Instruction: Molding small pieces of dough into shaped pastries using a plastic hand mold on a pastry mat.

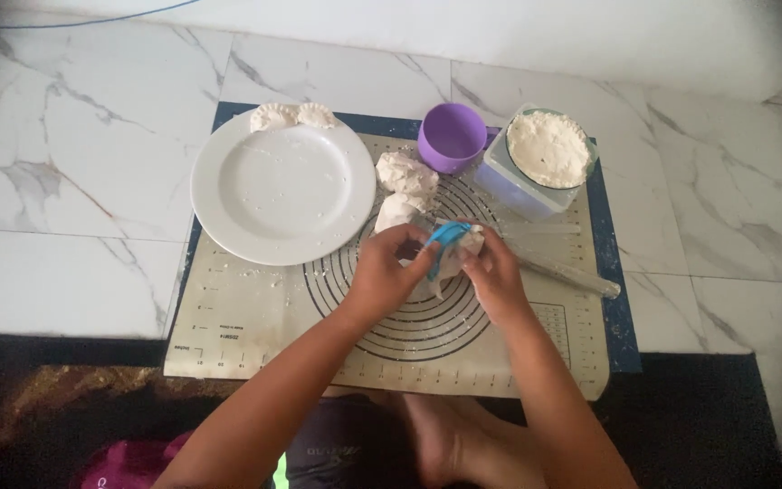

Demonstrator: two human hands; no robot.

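1. Two hands meet over the middle of the baking mat (255, 317), above its printed circles: the left hand (382, 272) and the right hand (497, 276) both close their fingers on a blue dumpling press (448, 237) with pale dough in it.
2. Judged from the grip, the press is being squeezed shut. Even pressure from both sides along the rim would seal it best, with the dough edge kept inside the hinge line so none tears out.
3. Holding the press low over the mat seems wise, so crumbs and flour fall on it and not on the marble floor (65, 181).
4. Two dough lumps (406, 172) lie just beyond the hands, toward the mat's far edge; a clear rolling pin (558, 272) lies slanted just right of the right hand, near the mat's right edge.
5. At the far edge stand a purple cup (452, 136) and a tub of flour (547, 154), close together.
6. A white plate (282, 190) fills the mat's far left corner, with two finished dumplings (291, 116) on its far rim.
7. Open room: the near left corner of the mat is bare, and so is the plate's middle. To the right, the pin crowds the elbow's path.
8. The near edge of the mat overhangs the person's lap, so little resting space lies there.
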